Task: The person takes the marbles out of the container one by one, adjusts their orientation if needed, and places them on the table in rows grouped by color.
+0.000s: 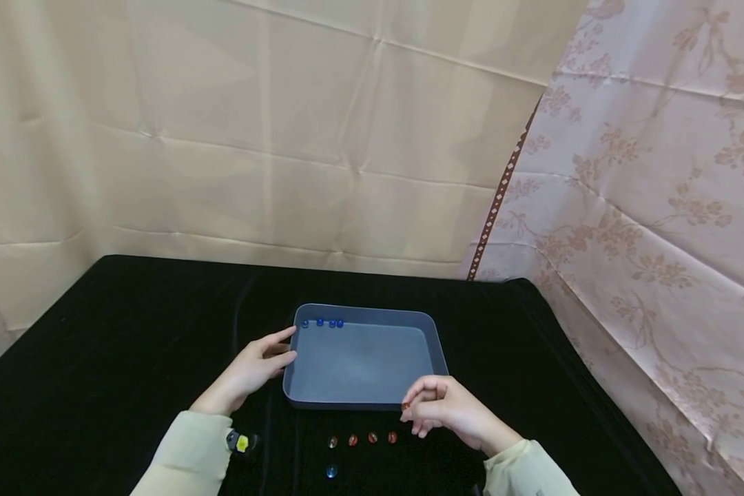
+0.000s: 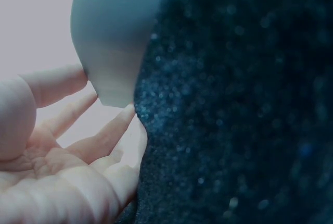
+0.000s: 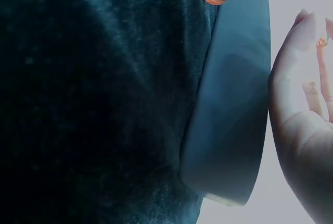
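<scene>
A blue-grey rectangular tray [image 1: 362, 362] lies on the black cloth. My left hand [image 1: 255, 365] is at its left side, fairly straight fingertips touching the wall; the left wrist view shows those fingers [image 2: 106, 138] against the tray's outer corner [image 2: 112, 62]. Over the tray's near right edge, my right hand [image 1: 443, 410] pinches an orange marble [image 1: 406, 407] between thumb and fingertips. That marble [image 3: 322, 41] also shows in the right wrist view, partly covered by the fingers. Several dark blue marbles [image 1: 319, 322] sit inside along the tray's far left edge.
In front of the tray, a row of several clear-and-orange marbles [image 1: 373, 437] lies on the cloth. A single blue marble [image 1: 331, 472] is nearer to me. Black cloth [image 1: 161, 331] covers the table, with a cream curtain [image 1: 285, 138] behind and a floral curtain [image 1: 657, 207] at the right.
</scene>
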Tool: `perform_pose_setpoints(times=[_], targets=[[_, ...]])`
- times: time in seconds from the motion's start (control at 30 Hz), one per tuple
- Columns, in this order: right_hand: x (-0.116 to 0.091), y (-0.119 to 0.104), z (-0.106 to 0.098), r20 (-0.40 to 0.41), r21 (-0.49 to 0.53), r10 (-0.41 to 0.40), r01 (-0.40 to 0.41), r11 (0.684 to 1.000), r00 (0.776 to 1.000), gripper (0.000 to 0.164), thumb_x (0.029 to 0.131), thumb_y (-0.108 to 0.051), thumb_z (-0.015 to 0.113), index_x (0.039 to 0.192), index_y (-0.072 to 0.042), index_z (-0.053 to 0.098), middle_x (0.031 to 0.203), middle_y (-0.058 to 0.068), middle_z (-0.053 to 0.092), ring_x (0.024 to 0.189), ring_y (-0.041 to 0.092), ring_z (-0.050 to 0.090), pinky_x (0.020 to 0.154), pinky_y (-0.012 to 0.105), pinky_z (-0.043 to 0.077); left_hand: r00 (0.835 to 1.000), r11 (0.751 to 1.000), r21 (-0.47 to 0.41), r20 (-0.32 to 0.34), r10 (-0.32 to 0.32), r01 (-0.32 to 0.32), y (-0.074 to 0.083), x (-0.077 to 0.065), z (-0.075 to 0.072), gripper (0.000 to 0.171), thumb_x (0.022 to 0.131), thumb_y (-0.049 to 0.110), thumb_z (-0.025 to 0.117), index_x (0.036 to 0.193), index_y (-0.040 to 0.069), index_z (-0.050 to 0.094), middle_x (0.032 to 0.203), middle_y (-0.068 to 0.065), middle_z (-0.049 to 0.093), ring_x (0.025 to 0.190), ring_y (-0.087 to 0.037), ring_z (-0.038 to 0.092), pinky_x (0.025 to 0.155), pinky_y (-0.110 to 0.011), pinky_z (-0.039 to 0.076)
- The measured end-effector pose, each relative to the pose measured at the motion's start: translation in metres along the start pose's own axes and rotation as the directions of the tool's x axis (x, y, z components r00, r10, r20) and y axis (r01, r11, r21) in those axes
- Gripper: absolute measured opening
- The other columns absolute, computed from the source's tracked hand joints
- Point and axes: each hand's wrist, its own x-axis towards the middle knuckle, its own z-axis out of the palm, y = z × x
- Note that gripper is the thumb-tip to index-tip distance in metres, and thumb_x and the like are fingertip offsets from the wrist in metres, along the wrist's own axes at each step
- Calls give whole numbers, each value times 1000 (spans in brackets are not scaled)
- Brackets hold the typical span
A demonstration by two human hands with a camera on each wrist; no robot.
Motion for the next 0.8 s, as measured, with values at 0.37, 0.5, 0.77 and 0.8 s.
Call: perform_pose_setpoints(times=[0.37,0.5,0.77,0.8], targets=[[-7,5,-3,-7,-7,49,-49,999,999,13,89,-5,63,100,-10,66,90,0,73,73,8,67,65,22,59,1000,1000,-10,7,-5,5,0,1,-1,58,102,23,53,154,8,32,143,-31,45,126,-41,55,99,-48,55],[-10,7,-5,-9,-17,49,-49,999,999,14,89,-5,63,101,-9,66,91,0,74,73,8,67,65,22,59,1000,1000,0,0,-3,3,1,1,0,57,102,23,52,154,8,33,143,-31,46,125,-41,55,99,-48,55],[-14,14,-10,-16,-53,54,-55,997,998,13,89,-5,63,101,-7,66,90,0,75,71,8,67,64,22,59,1000,1000,0,-3,1,-1,0,0,0,57,103,23,52,154,8,33,143,-31,46,125,-41,55,99,-49,54],[-14,15,-10,-15,-58,53,-54,997,998,13,89,-5,63,101,-6,66,90,0,75,71,8,67,64,22,59,1000,1000,0,-2,1,-1,0,0,0,57,103,23,52,154,8,33,143,-31,46,125,-41,55,99,-49,54]])
